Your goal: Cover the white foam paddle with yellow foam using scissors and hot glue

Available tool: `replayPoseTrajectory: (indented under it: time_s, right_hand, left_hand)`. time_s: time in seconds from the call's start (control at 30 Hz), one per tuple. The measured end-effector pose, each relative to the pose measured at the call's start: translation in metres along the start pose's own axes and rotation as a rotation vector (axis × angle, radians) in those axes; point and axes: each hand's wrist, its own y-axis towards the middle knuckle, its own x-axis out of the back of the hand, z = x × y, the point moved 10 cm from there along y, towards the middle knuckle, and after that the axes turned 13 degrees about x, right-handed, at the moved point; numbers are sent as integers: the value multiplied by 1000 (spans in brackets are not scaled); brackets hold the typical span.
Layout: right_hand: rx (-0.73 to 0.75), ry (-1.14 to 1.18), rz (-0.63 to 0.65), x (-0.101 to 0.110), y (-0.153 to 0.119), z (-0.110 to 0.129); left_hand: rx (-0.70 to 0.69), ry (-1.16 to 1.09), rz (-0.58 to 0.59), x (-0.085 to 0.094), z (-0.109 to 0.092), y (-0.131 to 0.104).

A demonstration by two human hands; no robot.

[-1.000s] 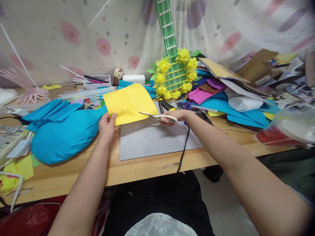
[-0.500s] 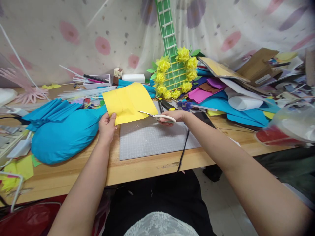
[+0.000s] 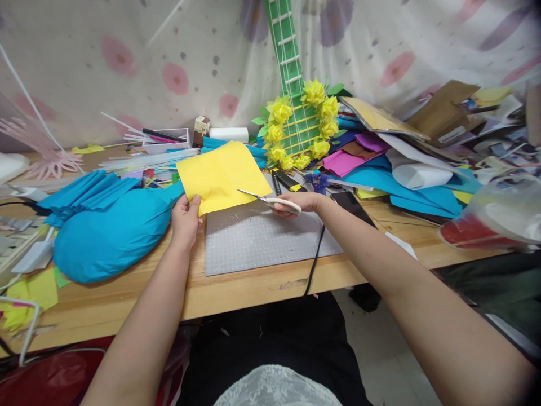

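Observation:
My left hand (image 3: 186,219) pinches the lower left corner of a yellow paper sheet (image 3: 224,172), thumb on top. The sheet is tilted above a grey cutting mat (image 3: 253,245). Scissors with white handles (image 3: 284,204) are in my right hand (image 3: 296,202), their tips pointing left and lying over the sheet's lower right part. Whether the blades bite into the paper I cannot tell. Left of my left hand lies a rounded shape wrapped in blue paper (image 3: 112,234), with a pleated blue piece behind it.
A green guitar-shaped craft (image 3: 291,84) ringed with yellow paper flowers (image 3: 280,110) leans at the back. Coloured papers (image 3: 406,186) pile up at right, near a clear plastic cup (image 3: 494,220). A glue gun (image 3: 318,181) sits behind my right hand. A black cable (image 3: 316,259) crosses the table edge.
Almost nothing differs. The sheet, scissors and both hands keep nearly the same places; my right forearm has lowered slightly.

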Motion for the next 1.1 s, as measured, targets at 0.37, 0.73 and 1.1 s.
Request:
replayPoseTrajectory:
  time_s: [0.37, 0.73, 1.1]
  right_hand:
    - [-10, 47, -56, 1, -2, -5]
    - [15, 15, -38, -3, 1, -1]
    - [50, 76, -6, -9, 14, 2]
  left_hand:
    - [31, -3, -7, -1, 6, 1]
    - [22, -13, 28, -4, 6, 1]
    - [53, -60, 70, -10, 7, -3]
